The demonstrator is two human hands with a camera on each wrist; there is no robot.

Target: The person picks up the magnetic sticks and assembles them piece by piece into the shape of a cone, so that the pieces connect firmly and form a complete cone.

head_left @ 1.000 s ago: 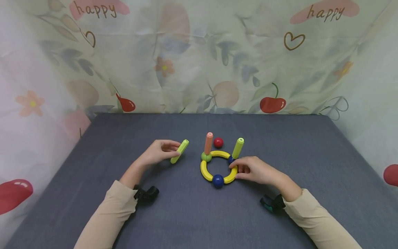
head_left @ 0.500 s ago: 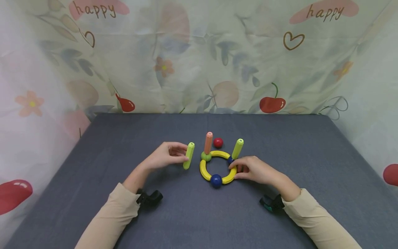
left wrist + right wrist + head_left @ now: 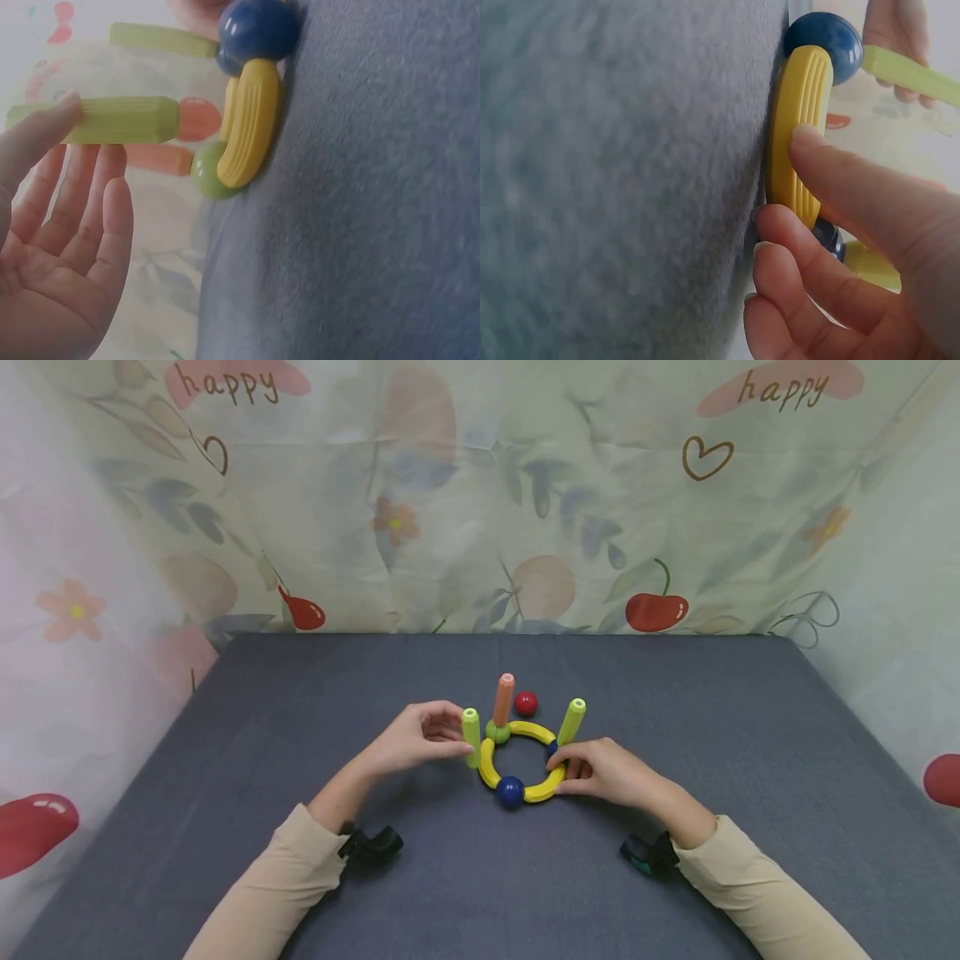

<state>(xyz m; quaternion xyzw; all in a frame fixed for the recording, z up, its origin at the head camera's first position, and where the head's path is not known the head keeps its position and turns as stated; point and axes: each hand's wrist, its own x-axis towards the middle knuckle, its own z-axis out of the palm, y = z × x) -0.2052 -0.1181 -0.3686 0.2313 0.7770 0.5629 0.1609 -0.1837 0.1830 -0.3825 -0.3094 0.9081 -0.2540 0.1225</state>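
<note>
My left hand [image 3: 423, 739] pinches a light green stick [image 3: 471, 737] between thumb and fingers, upright just left of a ring of yellow curved sticks [image 3: 489, 766]. Whether its lower end touches the ring cannot be told. My right hand [image 3: 611, 772] grips the ring's near right yellow curved stick [image 3: 799, 142] with thumb and fingers. A large blue ball [image 3: 511, 792] joins the ring at the front, a green ball [image 3: 497, 732] at the back left, and a dark blue ball [image 3: 553, 748], partly hidden, at the right. An orange stick [image 3: 505, 700] rises from the green ball.
Another light green stick [image 3: 572, 722] stands on the right-hand blue ball. A loose red ball [image 3: 526, 702] lies behind the ring. Everything is on a grey cloth-covered table [image 3: 480, 885], with a patterned curtain [image 3: 480, 527] behind it.
My left hand has carried the light green stick rightward to the ring, turning it from slanted to upright. The ring has shifted and turned slightly, its front blue ball moving left, in my right hand's grip.
</note>
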